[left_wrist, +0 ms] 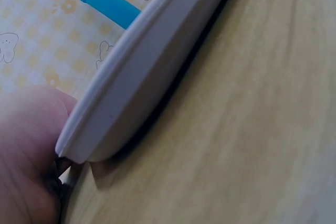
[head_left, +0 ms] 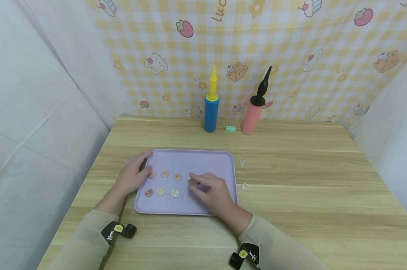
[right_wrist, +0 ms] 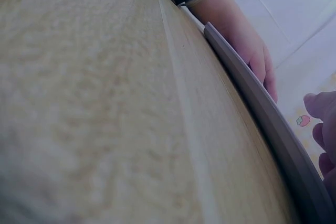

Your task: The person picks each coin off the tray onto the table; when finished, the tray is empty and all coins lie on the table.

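Resting on the wooden desk (head_left: 291,210), a lilac tray (head_left: 203,159) was used as the landmark for everything else. Its left edge was touched by the left hand (head_left: 133,177), whose fingers (head_left: 145,171) lay relaxed and fairly straight over the rim, nothing being held between them. In the left wrist view the tray's rim (left_wrist: 131,93) was seen from the side, with part of that hand (left_wrist: 26,150) just beside it. Inside the tray, toward its right half, the right hand (head_left: 213,191) was lowered, its fingers (head_left: 198,180) being drawn narrowly together on a small coin (head_left: 190,180), which seemed to be pinched, though most of it was hidden.

Two rows of coins were laid out in the tray's left half: three copper coins (head_left: 165,174) in the far row and three more (head_left: 161,192) in the near row, the leftmost of these coppery and the others silvery. Two silvery coins (head_left: 244,186) were left on the desk just beyond the tray's right edge. Behind the tray, near the patterned backdrop (head_left: 291,56), a blue and yellow hand pump (head_left: 211,108) and a pink and black hand pump (head_left: 254,112) were stood upright, a small green brick (head_left: 230,128) being set between them.
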Tool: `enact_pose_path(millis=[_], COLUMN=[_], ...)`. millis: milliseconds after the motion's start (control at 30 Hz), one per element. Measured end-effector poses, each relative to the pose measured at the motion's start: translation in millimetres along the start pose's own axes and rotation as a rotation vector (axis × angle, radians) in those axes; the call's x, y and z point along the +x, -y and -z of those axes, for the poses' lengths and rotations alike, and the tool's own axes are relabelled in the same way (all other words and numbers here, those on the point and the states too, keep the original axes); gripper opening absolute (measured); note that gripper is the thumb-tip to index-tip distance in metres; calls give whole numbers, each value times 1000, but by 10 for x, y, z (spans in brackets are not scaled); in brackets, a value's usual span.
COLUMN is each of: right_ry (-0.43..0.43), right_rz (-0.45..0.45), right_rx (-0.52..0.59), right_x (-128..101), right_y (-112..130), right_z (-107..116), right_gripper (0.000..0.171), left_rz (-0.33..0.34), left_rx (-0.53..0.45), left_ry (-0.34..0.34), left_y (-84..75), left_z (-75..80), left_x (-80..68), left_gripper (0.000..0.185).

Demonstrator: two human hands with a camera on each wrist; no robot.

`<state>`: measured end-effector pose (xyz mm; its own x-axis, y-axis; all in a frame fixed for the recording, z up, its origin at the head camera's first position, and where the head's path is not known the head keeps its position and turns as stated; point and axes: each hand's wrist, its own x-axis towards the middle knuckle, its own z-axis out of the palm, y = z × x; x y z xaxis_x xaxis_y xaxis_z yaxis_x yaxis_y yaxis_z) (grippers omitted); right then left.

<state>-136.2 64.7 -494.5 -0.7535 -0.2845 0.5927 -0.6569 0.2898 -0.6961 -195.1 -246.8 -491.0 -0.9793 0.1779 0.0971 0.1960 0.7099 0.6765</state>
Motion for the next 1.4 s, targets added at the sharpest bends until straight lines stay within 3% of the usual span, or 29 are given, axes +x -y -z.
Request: enact_pose_path(millis=[700, 967, 1067, 1400], right_ry=[53, 80, 87, 99], right_rz=[-240, -329, -325, -186], right_rx=[240, 212, 189, 3], right_x=[-23, -18, -26, -2], right_y=[7, 34, 27, -30], right_z=[-6, 5, 20, 111], right_gripper=[41, 36, 36, 34], left_rz=[6, 1, -4, -14], left_rx=[1, -6, -8, 9], left_ry=[2, 2, 2, -2], left_y=[-19, -40, -38, -27], left_z=[-4, -5, -17, -6], left_x=[3, 10, 17, -5], left_gripper=[54, 55, 54, 51])
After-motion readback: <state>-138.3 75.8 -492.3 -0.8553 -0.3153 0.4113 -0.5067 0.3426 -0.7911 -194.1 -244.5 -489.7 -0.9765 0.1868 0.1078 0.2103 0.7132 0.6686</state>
